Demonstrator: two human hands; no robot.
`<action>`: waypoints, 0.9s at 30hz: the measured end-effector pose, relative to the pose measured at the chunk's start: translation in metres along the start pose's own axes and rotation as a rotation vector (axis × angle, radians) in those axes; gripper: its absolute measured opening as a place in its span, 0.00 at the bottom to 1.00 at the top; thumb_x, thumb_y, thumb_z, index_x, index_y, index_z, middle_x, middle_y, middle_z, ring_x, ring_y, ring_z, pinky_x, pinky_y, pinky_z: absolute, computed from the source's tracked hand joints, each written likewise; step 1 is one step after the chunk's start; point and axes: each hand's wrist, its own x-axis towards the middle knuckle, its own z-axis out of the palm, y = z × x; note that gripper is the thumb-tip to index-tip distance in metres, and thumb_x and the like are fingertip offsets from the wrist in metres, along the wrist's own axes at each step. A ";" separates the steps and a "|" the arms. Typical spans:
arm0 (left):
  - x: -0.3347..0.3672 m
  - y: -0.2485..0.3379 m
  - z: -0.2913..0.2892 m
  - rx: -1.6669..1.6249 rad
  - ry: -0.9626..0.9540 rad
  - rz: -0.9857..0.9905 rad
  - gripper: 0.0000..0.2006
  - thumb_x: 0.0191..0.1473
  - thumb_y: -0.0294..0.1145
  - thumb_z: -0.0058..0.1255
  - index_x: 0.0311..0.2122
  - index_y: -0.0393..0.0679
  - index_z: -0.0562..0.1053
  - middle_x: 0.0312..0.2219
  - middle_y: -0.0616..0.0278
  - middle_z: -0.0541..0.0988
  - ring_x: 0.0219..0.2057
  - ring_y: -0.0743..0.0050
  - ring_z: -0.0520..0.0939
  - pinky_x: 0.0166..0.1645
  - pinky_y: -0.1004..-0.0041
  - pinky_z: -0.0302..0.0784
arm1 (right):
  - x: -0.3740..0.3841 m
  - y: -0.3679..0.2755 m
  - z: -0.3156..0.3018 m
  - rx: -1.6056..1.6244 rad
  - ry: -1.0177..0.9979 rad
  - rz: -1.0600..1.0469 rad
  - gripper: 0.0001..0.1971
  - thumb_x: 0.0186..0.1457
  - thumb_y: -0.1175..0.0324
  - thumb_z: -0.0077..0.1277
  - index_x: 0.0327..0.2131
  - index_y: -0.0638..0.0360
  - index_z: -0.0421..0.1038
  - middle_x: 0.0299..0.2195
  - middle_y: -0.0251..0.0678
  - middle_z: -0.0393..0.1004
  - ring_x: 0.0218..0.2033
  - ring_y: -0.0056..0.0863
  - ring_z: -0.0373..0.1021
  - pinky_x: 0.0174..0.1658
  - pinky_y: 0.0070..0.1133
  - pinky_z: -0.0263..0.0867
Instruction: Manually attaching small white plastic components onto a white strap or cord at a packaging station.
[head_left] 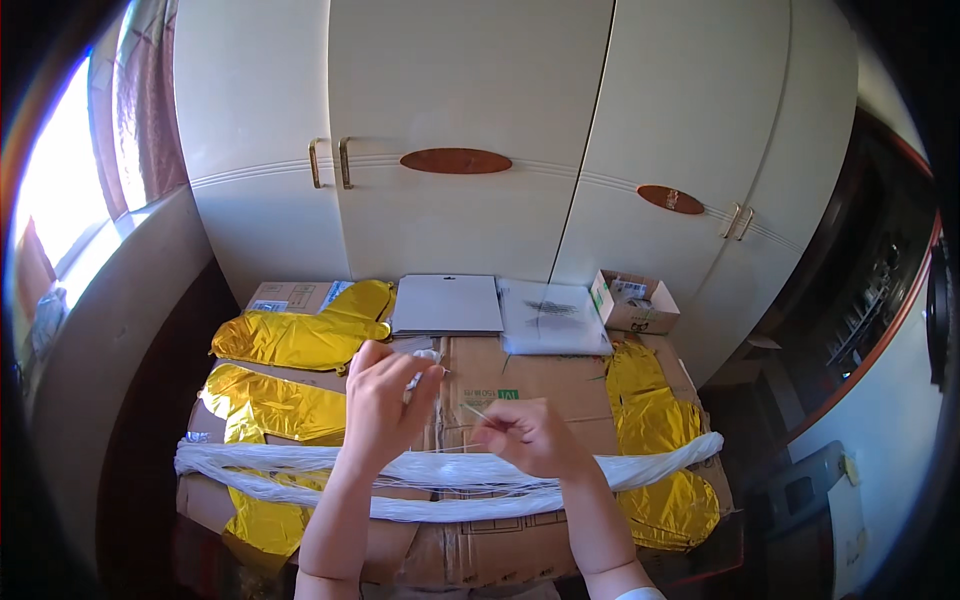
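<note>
Right hand (530, 436): over the far edge of the skein (450, 505), thumb and forefinger pinching a thin, pale stick (474, 410); other fingers curled in.
Left hand (385, 400): raised beyond the skein, left of its middle; fingers bent, thumb near the fingertips. Grip cannot be told from this angle.
White scrap (428, 355): beside the left fingertips, beyond the skein; held or merely behind them, cannot tell.
Stick, position: just beyond the skein's middle, off the cardboard (560, 385), in the right fingers; its far end points up and left.
Skein, state: long white loop laid crosswise, ends gathered, middle fanned into loose strands. Looks largely whole; whether any strand is cut, cannot tell.
Left foil (285, 340): gold, flat, beyond the skein's left part; more gold passes beneath that end. Not in either hand.
Right foil (645, 395): gold, flat, beyond the skein's right part; likewise unhandled.
Progress: judged early or mid-run; only small pieces are at the fingers, and no finished item can be picked out.
Remaining stock: grey-white sheets (447, 303), clear bags (553, 320) and small box (645, 318), all well beyond the skein, out of both hands.
</note>
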 end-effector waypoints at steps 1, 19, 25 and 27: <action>-0.004 -0.006 0.001 -0.183 -0.111 -0.120 0.04 0.47 0.27 0.50 0.25 0.38 0.73 0.19 0.59 0.75 0.22 0.74 0.68 0.28 0.77 0.63 | -0.001 -0.003 -0.001 0.035 0.031 0.016 0.07 0.50 0.69 0.51 0.24 0.63 0.70 0.16 0.27 0.66 0.19 0.11 0.59 0.21 0.13 0.56; -0.017 -0.014 -0.004 -1.357 -0.318 -0.786 0.11 0.47 0.29 0.51 0.15 0.39 0.71 0.13 0.68 0.72 0.17 0.81 0.66 0.24 0.74 0.62 | 0.010 0.011 0.003 -0.168 0.205 -0.120 0.08 0.51 0.69 0.50 0.25 0.63 0.70 0.15 0.31 0.66 0.16 0.16 0.60 0.19 0.16 0.56; 0.002 0.001 0.006 -1.092 -0.032 -0.577 0.05 0.47 0.25 0.48 0.29 0.38 0.75 0.28 0.65 0.76 0.33 0.81 0.68 0.34 0.78 0.63 | 0.004 0.018 0.004 -0.139 0.022 0.078 0.09 0.52 0.65 0.50 0.26 0.62 0.69 0.14 0.29 0.64 0.16 0.14 0.59 0.19 0.16 0.54; -0.004 -0.003 0.010 -0.338 -0.141 -0.312 0.05 0.47 0.25 0.47 0.27 0.38 0.75 0.24 0.66 0.75 0.32 0.81 0.68 0.34 0.78 0.63 | 0.001 0.006 0.000 0.022 0.083 0.076 0.09 0.52 0.65 0.49 0.26 0.62 0.70 0.14 0.28 0.63 0.17 0.14 0.58 0.19 0.16 0.54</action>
